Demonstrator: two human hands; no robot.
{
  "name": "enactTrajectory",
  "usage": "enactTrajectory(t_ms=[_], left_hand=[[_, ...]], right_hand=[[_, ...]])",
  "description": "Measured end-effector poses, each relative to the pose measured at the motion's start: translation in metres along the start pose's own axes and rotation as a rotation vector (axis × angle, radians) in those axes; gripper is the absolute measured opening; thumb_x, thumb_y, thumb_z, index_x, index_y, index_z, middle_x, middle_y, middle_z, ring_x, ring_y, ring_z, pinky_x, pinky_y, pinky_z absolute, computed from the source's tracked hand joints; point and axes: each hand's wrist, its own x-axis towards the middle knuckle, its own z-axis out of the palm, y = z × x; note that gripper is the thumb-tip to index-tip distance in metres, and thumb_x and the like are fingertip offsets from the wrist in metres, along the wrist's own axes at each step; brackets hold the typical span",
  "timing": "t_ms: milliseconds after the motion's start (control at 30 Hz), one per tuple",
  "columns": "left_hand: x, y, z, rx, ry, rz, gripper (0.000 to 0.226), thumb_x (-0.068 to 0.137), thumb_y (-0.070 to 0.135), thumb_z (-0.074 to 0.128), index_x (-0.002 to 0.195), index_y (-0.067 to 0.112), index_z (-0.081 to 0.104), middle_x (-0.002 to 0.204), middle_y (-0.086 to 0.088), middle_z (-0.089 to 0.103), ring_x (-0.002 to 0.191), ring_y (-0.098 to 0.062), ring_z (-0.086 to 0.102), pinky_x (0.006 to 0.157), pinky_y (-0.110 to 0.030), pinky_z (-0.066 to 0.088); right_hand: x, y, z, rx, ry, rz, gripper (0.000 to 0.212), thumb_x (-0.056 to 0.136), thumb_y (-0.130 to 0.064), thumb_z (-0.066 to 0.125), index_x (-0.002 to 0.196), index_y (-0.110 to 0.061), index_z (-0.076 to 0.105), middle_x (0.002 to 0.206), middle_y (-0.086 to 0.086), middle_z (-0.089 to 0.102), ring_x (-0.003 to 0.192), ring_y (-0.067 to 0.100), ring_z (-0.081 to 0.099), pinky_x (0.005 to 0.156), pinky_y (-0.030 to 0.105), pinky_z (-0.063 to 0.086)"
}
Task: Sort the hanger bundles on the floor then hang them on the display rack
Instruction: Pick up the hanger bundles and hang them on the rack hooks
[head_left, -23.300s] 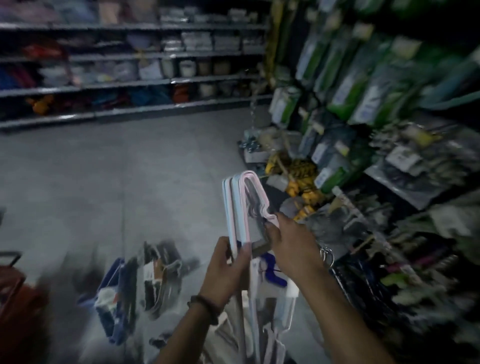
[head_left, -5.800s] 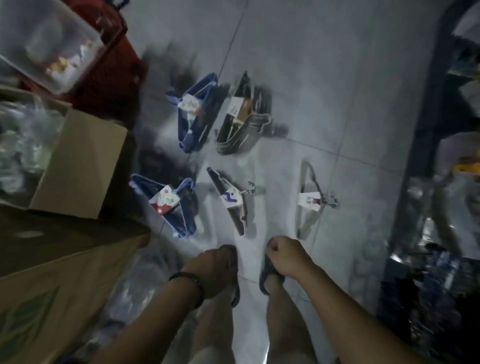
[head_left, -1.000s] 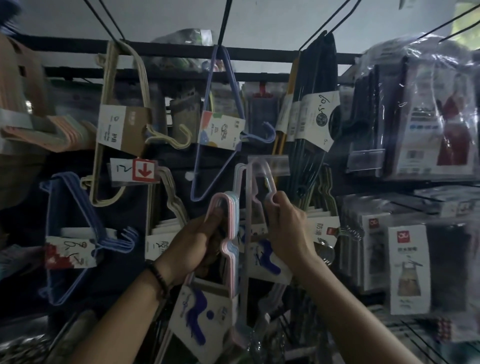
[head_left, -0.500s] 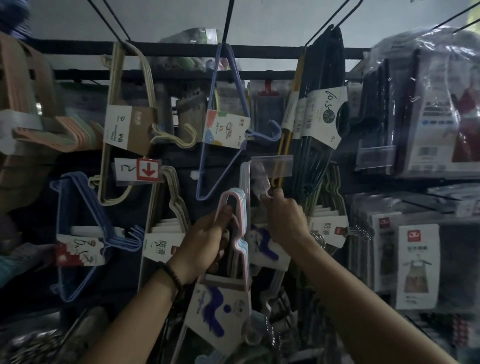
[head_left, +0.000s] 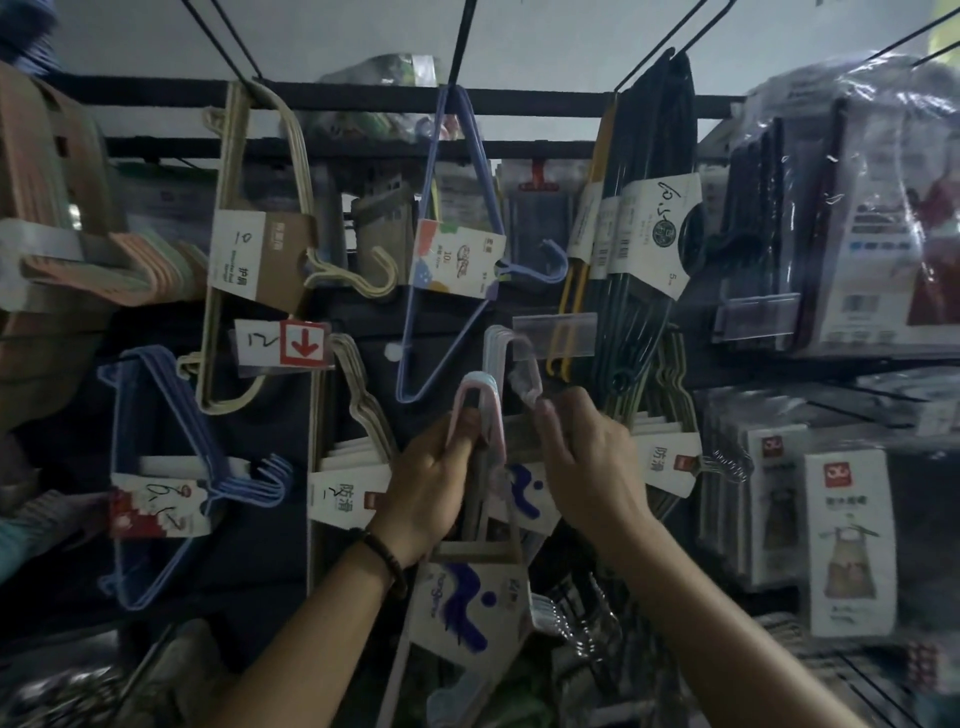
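Left hand (head_left: 426, 483) edged nearer under the clear tag holder (head_left: 553, 338), grip clenched on the pastel hanger bundle (head_left: 475, 395). Right hand (head_left: 587, 467) pinches a white bundle (head_left: 491, 353) beside that holder; I can't see the peg, so it could miss and drop.

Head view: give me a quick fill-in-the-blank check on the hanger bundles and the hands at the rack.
1. The arrow on the red sign points ____.
2. The left hand grips the pastel hanger bundle; its card label hangs ____ that hand.
3. The right hand pinches a pale hanger bundle to the ____ of the pastel one.
4. The blue hanger bundle hangs ____ of the red sign.
Missing words: down; below; right; left.
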Motion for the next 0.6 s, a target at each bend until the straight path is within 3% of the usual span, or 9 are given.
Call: enactTrajectory(t_ms=[100, 200, 300, 367, 400, 467, 533, 600], left_hand=[[0.004, 0.002, 0.011, -0.062, 0.009, 0.026, 0.049, 0.102, 0.061, 0.046, 0.094, 0.023, 0.075, 0.081, 0.001, 0.075, 0.075, -0.016, 0.072, 0.07, -0.038, 0.057], [0.005, 0.009, 0.021, -0.113, 0.041, 0.024, 0.048, 0.103, 0.056, 0.047, 0.094, 0.016, 0.072, 0.077, 0.0, 0.073, 0.072, -0.014, 0.072, 0.064, -0.03, 0.054], [0.005, 0.009, 0.031, -0.007, 0.065, 0.064, 0.035, 0.099, 0.056, 0.056, 0.104, 0.023, 0.068, 0.085, 0.006, 0.072, 0.073, -0.003, 0.069, 0.07, -0.032, 0.058], [0.0, 0.006, 0.035, 0.138, 0.114, 0.163, 0.038, 0.096, 0.049, 0.066, 0.128, 0.03, 0.056, 0.115, 0.011, 0.065, 0.09, 0.005, 0.066, 0.079, -0.02, 0.059], [-0.004, 0.004, 0.036, 0.231, 0.132, 0.229, 0.053, 0.096, 0.045, 0.068, 0.142, 0.03, 0.046, 0.13, 0.013, 0.053, 0.1, 0.01, 0.058, 0.082, -0.008, 0.052], [-0.015, -0.002, 0.037, 0.384, 0.121, 0.349, 0.075, 0.098, 0.035, 0.067, 0.159, 0.028, 0.024, 0.144, 0.015, 0.033, 0.12, 0.012, 0.039, 0.091, 0.003, 0.036], [-0.025, -0.01, 0.038, 0.466, 0.063, 0.424, 0.084, 0.1, 0.027, 0.065, 0.165, 0.028, 0.012, 0.164, 0.007, 0.021, 0.146, 0.002, 0.028, 0.108, 0.001, 0.026], [-0.031, -0.018, 0.038, 0.521, 0.004, 0.456, 0.094, 0.099, 0.025, 0.065, 0.166, 0.028, 0.0, 0.173, 0.006, 0.006, 0.158, -0.005, 0.011, 0.121, -0.012, 0.024]], right_hand=[[-0.033, -0.022, -0.012, 0.283, -0.216, -0.14, 0.028, 0.103, -0.049, 0.055, 0.121, -0.028, 0.05, 0.084, -0.01, 0.071, 0.07, 0.003, 0.068, 0.058, 0.03, 0.052], [-0.045, -0.016, 0.0, 0.035, -0.252, -0.147, 0.031, 0.095, -0.052, 0.047, 0.119, -0.033, 0.042, 0.085, -0.008, 0.067, 0.067, 0.016, 0.063, 0.058, 0.042, 0.054], [-0.041, 0.001, 0.008, -0.027, -0.192, -0.062, 0.02, 0.103, -0.036, 0.049, 0.122, -0.031, 0.046, 0.079, -0.004, 0.067, 0.062, 0.02, 0.063, 0.056, 0.048, 0.055], [-0.035, 0.009, 0.007, -0.094, -0.188, -0.006, 0.021, 0.103, -0.028, 0.053, 0.123, -0.034, 0.046, 0.077, -0.004, 0.067, 0.062, 0.022, 0.065, 0.056, 0.048, 0.057], [-0.032, 0.012, 0.006, -0.132, -0.184, 0.023, 0.019, 0.104, -0.029, 0.052, 0.12, -0.035, 0.045, 0.075, -0.003, 0.066, 0.063, 0.024, 0.065, 0.056, 0.048, 0.058], [-0.027, 0.018, 0.003, -0.198, -0.175, 0.043, 0.01, 0.105, -0.031, 0.05, 0.111, -0.034, 0.042, 0.073, -0.002, 0.063, 0.061, 0.028, 0.064, 0.056, 0.049, 0.058], [-0.024, 0.02, 0.002, -0.243, -0.164, 0.023, 0.018, 0.103, -0.029, 0.055, 0.108, -0.032, 0.038, 0.071, -0.003, 0.06, 0.059, 0.028, 0.063, 0.053, 0.048, 0.057], [-0.021, 0.02, 0.001, -0.288, -0.139, -0.018, 0.025, 0.098, -0.026, 0.059, 0.11, -0.029, 0.037, 0.068, -0.005, 0.056, 0.057, 0.029, 0.059, 0.05, 0.042, 0.051]])
